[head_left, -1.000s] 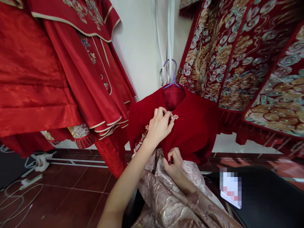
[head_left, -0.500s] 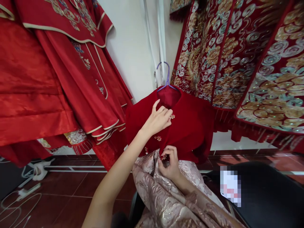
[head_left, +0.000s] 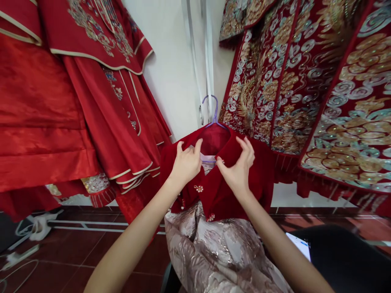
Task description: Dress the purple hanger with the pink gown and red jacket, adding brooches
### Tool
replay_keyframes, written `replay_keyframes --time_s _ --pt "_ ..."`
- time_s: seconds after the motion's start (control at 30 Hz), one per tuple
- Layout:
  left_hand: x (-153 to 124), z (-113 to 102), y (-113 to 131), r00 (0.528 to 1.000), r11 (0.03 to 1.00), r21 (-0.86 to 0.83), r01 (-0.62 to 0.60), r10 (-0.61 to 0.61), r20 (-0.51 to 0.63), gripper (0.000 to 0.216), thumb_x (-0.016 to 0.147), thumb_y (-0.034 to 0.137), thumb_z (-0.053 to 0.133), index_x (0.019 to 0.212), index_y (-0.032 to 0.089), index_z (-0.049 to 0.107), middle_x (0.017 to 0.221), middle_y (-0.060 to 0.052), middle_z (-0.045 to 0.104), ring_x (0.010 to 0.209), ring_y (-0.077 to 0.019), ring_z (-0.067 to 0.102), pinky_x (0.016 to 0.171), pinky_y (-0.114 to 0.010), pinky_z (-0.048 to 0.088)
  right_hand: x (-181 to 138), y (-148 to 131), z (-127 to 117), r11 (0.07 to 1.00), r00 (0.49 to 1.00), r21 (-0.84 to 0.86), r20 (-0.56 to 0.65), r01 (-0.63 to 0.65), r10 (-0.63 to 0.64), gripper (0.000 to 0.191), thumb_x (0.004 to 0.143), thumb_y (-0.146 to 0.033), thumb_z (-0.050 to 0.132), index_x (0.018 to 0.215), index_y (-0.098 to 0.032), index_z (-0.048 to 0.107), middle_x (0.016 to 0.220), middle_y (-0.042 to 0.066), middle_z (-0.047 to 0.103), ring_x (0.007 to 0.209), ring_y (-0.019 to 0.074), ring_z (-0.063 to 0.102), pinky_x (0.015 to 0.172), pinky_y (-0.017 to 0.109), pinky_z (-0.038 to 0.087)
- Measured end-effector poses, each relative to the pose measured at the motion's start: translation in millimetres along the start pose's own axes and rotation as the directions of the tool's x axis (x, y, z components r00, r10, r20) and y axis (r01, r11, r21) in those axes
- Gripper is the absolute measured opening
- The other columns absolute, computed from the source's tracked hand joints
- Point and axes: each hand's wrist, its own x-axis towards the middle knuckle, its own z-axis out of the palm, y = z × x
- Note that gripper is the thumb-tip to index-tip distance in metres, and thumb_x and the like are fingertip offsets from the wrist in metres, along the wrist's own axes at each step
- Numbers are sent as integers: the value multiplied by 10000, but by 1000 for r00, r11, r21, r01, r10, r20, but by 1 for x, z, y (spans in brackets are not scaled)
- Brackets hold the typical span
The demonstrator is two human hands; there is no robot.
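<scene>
A short red velvet jacket (head_left: pixel 259 175) with beaded flower fasteners hangs on a purple hanger (head_left: pixel 215 112), above shiny pinkish-silver brocade cloth (head_left: pixel 226 244). The jacket's neckline is parted in a V, and pale cloth shows inside it. My left hand (head_left: pixel 186 162) lies at the left neckline edge with its fingers bent and pinched on the velvet. On the opposite front, my right hand (head_left: pixel 238 169) has thumb and fingers spread, the thumb touching the edge beside a fastener. One beaded flower fastener (head_left: pixel 199 189) sits below my left hand; another (head_left: pixel 210 217) is at the hem.
Red embroidered garments (head_left: pixel 100 81) hang on the left, and a heavily beaded red and gold garment (head_left: pixel 293 89) on the right. A white metal stand (head_left: pixel 209 61) rises behind the hanger. A black seat (head_left: pixel 345 260) with a white item is at lower right; cables lie at lower left.
My right hand has left the lower fastener and risen to the right neckline edge. My left hand has shifted left and slightly down. The neckline now gapes wider.
</scene>
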Motion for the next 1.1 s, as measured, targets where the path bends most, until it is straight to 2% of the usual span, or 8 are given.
replay_keyframes --time_s 0.13,0.27,0.33,0.5,0.63,0.8,0.97,1.1 --pt "-8 0 -5 993 988 102 115 -115 -7 597 873 106 324 1464 35 280 1055 -157 629 1011 -267 585 1138 -602 128 29 11 7 990 975 -139 221 35 -4 950 644 -272 686 1460 -252 200 1559 149 153 1425 394 167 1098 648 174" --pt "-23 -1 -11 991 975 177 132 -135 8 612 870 61 293 1480 112 301 1163 -145 596 1095 -271 540 1140 -660 -52 35 35 -19 962 938 -243 344 127 -37 1004 631 -188 673 1488 -255 155 1582 142 67 1438 416 106 1099 665 153" --pt "-32 2 -18 992 975 184 128 -130 -3 640 864 46 296 1496 145 273 1281 -152 546 1165 -280 504 1132 -677 -79 46 55 -37 948 928 -265 366 176 -71 982 635 -168 669 1486 -223 184 1567 161 119 1432 406 148 1104 630 206" --pt "-54 26 -50 996 993 120 18 -7 -92 682 868 39 331 1508 249 226 1489 -125 376 1322 -278 401 1115 -709 -85 78 111 -71 939 893 -284 447 196 -52 756 676 -161 619 1396 -169 387 1311 173 513 1240 352 486 1023 514 412" --pt "-66 39 -70 978 990 114 82 -58 -201 566 900 76 371 1425 290 386 1514 -130 322 1410 -308 278 1133 -691 55 80 133 -74 923 848 -331 530 199 7 726 693 -159 596 1393 -148 404 1238 163 598 1110 344 591 934 476 478" --pt "-58 24 -73 943 942 27 334 -333 -28 596 862 54 352 1418 267 389 1422 -178 379 1249 -351 468 889 -514 518 80 133 -66 905 831 -374 555 202 44 591 751 -152 535 1339 -177 488 1166 132 653 1008 309 640 848 413 503" --pt "-33 -3 -93 887 891 24 453 -453 92 652 839 75 379 1452 286 318 1279 -187 492 895 -299 646 724 -468 546 108 124 -66 907 861 -382 507 178 45 474 737 -109 525 1194 -200 617 1094 104 700 953 271 650 814 336 482" --pt "-33 3 -121 910 896 -174 408 -385 152 667 792 74 430 1422 279 361 1174 -126 598 974 -292 634 847 -461 504 131 131 -67 927 921 -340 389 159 -15 438 727 -97 541 1137 -195 659 1069 91 718 923 241 656 779 291 460"
